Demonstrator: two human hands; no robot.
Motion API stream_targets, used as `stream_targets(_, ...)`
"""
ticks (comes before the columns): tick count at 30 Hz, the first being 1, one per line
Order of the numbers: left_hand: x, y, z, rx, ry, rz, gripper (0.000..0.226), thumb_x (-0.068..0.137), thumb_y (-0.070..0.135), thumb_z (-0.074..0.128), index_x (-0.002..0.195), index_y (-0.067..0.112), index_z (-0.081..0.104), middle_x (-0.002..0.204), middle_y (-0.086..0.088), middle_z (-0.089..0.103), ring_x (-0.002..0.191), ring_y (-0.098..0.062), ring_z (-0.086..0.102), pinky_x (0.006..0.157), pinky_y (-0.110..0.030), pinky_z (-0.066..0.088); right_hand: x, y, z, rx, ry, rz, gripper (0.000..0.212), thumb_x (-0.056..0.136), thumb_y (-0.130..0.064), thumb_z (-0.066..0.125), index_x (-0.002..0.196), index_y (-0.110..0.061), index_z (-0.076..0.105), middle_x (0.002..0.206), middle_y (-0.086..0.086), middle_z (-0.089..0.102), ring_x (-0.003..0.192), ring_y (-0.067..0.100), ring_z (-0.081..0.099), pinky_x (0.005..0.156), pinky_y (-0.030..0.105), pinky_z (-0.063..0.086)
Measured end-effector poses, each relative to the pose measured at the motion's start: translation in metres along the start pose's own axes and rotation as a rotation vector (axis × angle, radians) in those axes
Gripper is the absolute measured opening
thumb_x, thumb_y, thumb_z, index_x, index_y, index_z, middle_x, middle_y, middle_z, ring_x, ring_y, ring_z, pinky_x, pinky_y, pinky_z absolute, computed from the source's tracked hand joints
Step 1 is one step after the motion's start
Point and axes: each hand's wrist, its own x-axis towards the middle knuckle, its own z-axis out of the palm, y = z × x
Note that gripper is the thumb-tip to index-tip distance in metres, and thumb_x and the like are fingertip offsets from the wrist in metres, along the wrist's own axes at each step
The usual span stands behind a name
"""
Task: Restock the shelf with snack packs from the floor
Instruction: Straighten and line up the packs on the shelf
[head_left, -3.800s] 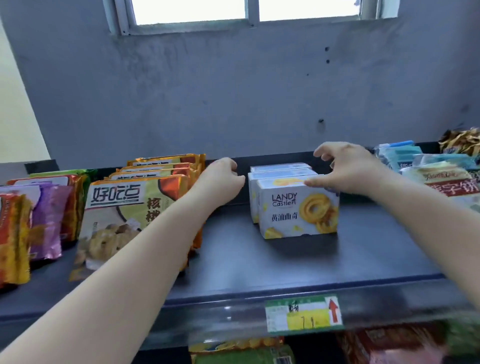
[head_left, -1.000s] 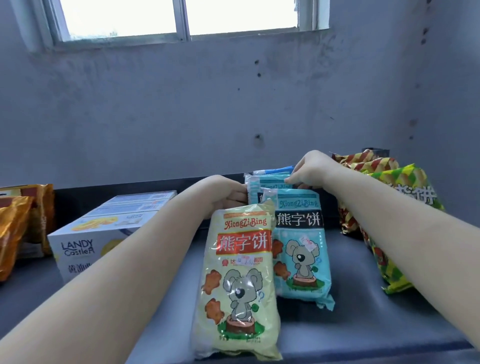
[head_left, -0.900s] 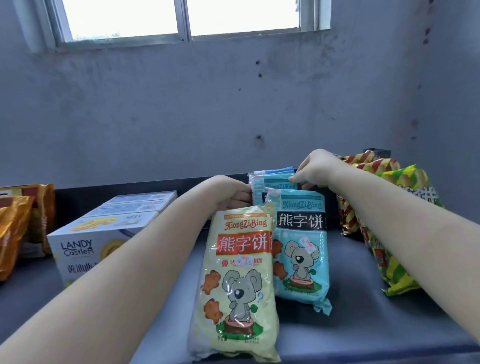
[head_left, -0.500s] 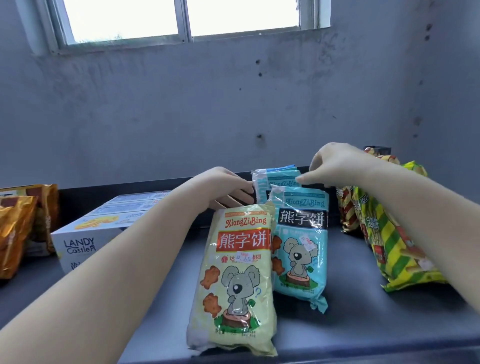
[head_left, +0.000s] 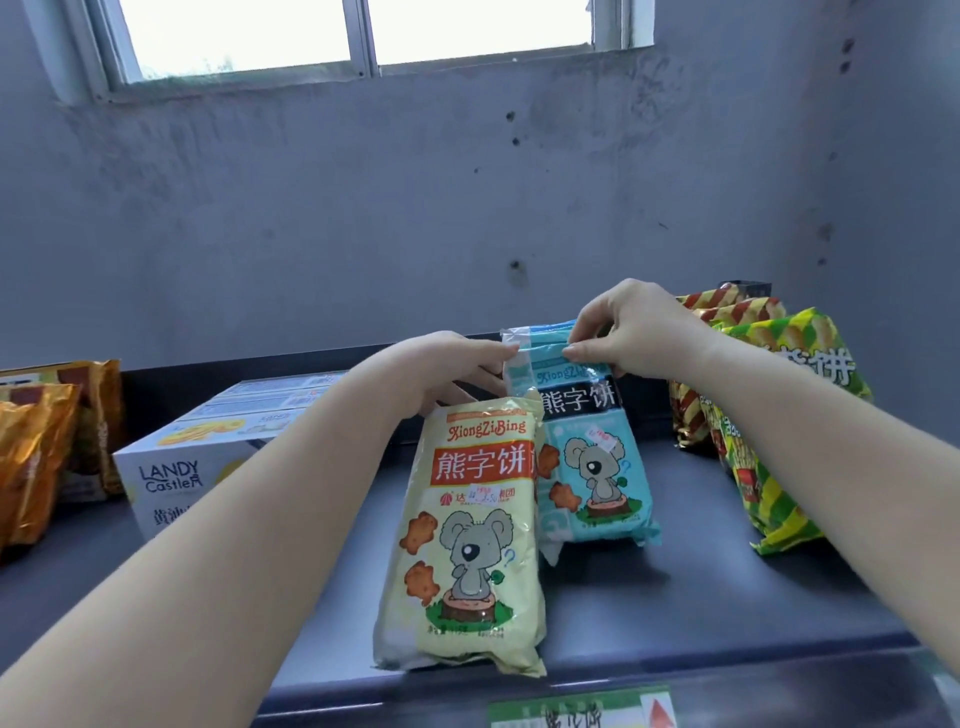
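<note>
Snack packs fill the dark shelf (head_left: 675, 613) under the window, and from the left they begin with orange foil bags (head_left: 36, 457) standing upright at the edge of view, their print too blurred to read. Next come white biscuit boxes (head_left: 208, 447) lined one behind another so the front face shows; it reads "LANDY Castle" with Chinese characters below, partly hidden by the forearm.

The left hand (head_left: 447, 369) reaches past the boxes to the top left edge of the blue pack (head_left: 587, 457), its fingers curled onto the seal, seemingly to steady the row from that side. In front of it leans a cream pack (head_left: 467, 535), tilted back, printed "XiongZiBing" over a red band reading 熊字饼, with a grey koala on a stump and a small price sticker I cannot read.

The blue pack, touching the cream one and a little behind it, carries the same name, characters and koala. More blue packs stand behind it. The right hand (head_left: 639, 332) pinches its top seal between thumb and fingers, probably pulling it upright and forward so it faces out.

Furthest right, green-and-yellow striped packs (head_left: 769, 415) lean against red-and-gold ones; only 饼 reads clearly.
</note>
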Motion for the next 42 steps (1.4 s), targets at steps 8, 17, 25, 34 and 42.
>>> stream_targets(8,-0.038,-0.031,-0.027,0.096,-0.182,0.138,0.012,0.081,0.018,0.069,0.092,0.014,0.069,0.092,-0.006,0.075,0.083,-0.017,0.073,0.065,-0.032,0.061,0.0,0.002,0.004,-0.1,0.08,-0.043,0.022,0.083,-0.03,0.067,0.092,-0.011,0.073,0.091,0.002,0.069,0.076,0.011,0.057,0.06,0.023,0.048)
stream_targets(17,-0.058,-0.009,-0.006,-0.13,0.037,0.365,0.007,0.075,0.01,0.074,0.072,0.007,0.069,0.07,-0.004,0.074,0.062,-0.013,0.071,0.048,-0.023,0.057,-0.015,0.004,-0.001,-0.135,0.104,0.001,0.024,0.081,-0.032,0.069,0.095,-0.012,0.07,0.101,0.004,0.07,0.084,0.014,0.059,0.069,0.029,0.051)
stream_targets(25,-0.064,0.011,0.022,-0.151,0.171,0.47,0.012,0.075,0.014,0.075,0.074,0.006,0.067,0.077,-0.005,0.073,0.063,-0.014,0.07,0.051,-0.024,0.059,-0.031,0.012,-0.017,0.09,-0.089,0.203,0.022,0.084,-0.027,0.065,0.101,-0.014,0.063,0.089,0.003,0.07,0.069,0.014,0.068,0.045,0.019,0.049)
stream_targets(34,-0.06,0.012,0.03,-0.123,0.126,0.425,0.006,0.078,0.014,0.073,0.074,0.009,0.07,0.087,-0.008,0.074,0.074,-0.018,0.072,0.061,-0.032,0.062,-0.018,0.008,-0.004,0.164,-0.137,0.221,0.021,0.084,-0.003,0.064,0.103,-0.012,0.061,0.08,0.0,0.062,0.064,0.011,0.063,0.045,0.016,0.05)
stream_targets(42,-0.05,0.015,0.031,-0.121,0.253,0.534,0.01,0.076,0.015,0.074,0.07,0.01,0.068,0.085,-0.012,0.072,0.076,-0.024,0.073,0.062,-0.037,0.062,-0.02,0.004,-0.014,0.362,-0.001,0.192,0.009,0.081,-0.003,0.067,0.088,-0.007,0.066,0.076,0.005,0.069,0.062,0.011,0.067,0.044,0.014,0.051)
